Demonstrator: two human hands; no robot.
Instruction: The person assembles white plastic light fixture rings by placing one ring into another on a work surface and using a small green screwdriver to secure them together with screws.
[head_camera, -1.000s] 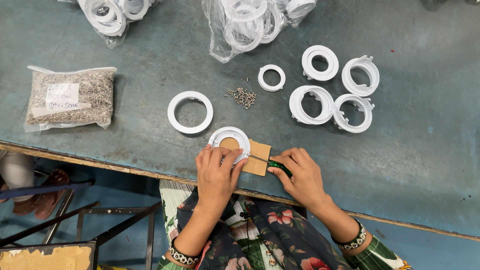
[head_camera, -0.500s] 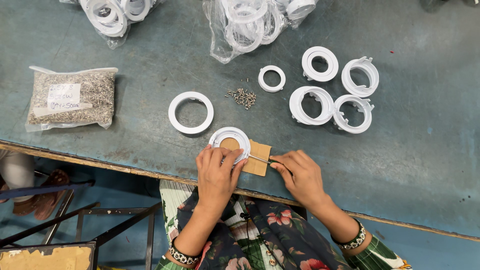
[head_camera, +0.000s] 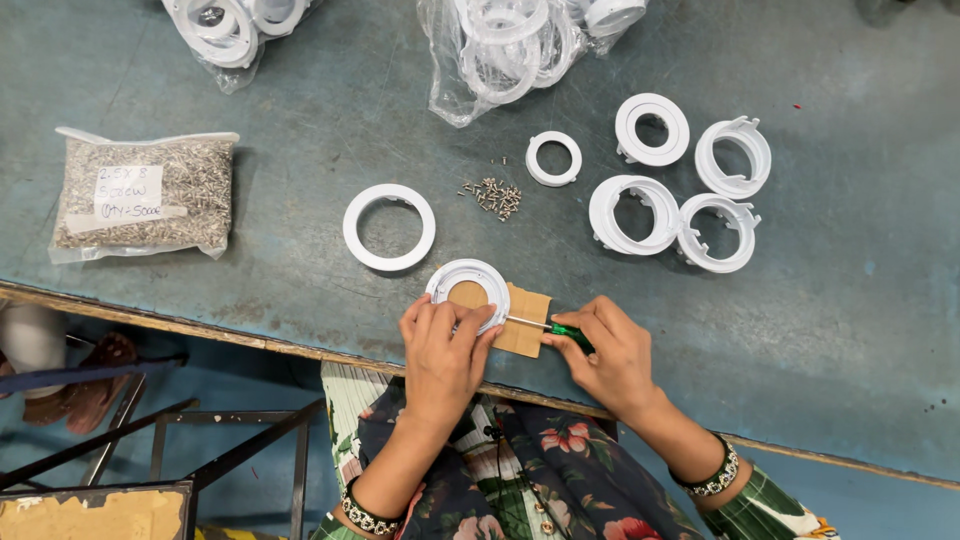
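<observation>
Head-camera view: a worn blue-grey metal tabletop (head_camera: 840, 330) is seen from above. A clear plastic bag of small metal screws (head_camera: 145, 195) lies at the left. A flat white plastic ring (head_camera: 389, 227) lies just beyond the hands, and a loose heap of tiny screws (head_camera: 492, 196) beside it. A small white ring (head_camera: 554, 158) and four white plastic collar housings (head_camera: 680, 185) are grouped to the right. Two clear bags of white rings (head_camera: 505, 45) lie at the far edge.

A white round plastic fitting (head_camera: 470, 290) rests on a brown cardboard square (head_camera: 523, 320) near the table's front edge. It is pressed down by the left hand (head_camera: 445, 350), fingers curled close together over its near rim. A green-handled screwdriver (head_camera: 550, 327) is pinched in the right hand (head_camera: 610, 355), its thin shaft reaching the fitting's right rim.
</observation>
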